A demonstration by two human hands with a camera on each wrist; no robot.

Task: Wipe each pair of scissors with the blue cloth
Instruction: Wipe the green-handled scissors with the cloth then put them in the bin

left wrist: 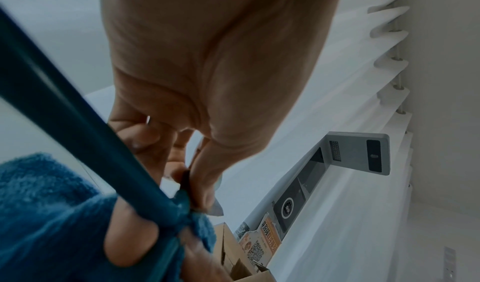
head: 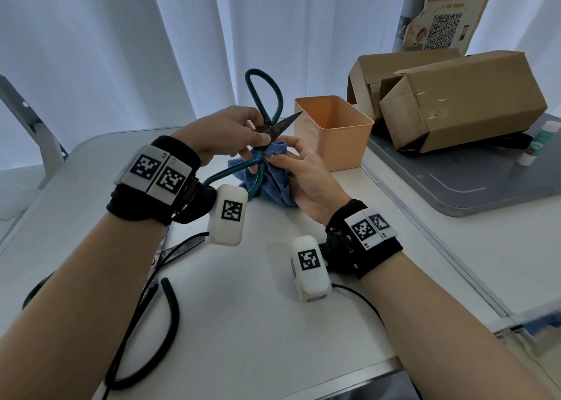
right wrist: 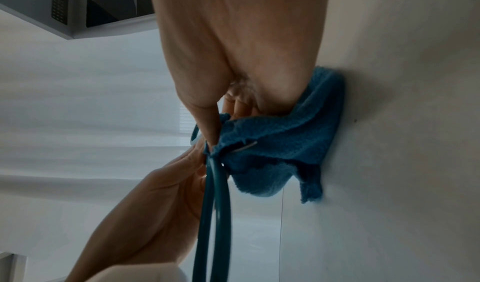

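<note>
Head view: left hand is pinching the open scissors near the pivot, steadying them above the tabletop; right hand is clamping the cloth round one handle, probably to rub it.

Scissors: two pairs. One teal-handled pair held just beside the orange bin, on its near left; one black-handled pair lying on the table well to the near left of the bin.
Blue cloth: one, just left of the bin.
Orange bin: one.
Cardboard boxes: two, behind and right of the bin.
Small bottles: two seen, well to the right of the bin; partly hidden, so the count is unsure.
Hands: two, left hand and right hand, both near the bin's left side.
Printed notice with a QR code: one, behind the bin.
</note>
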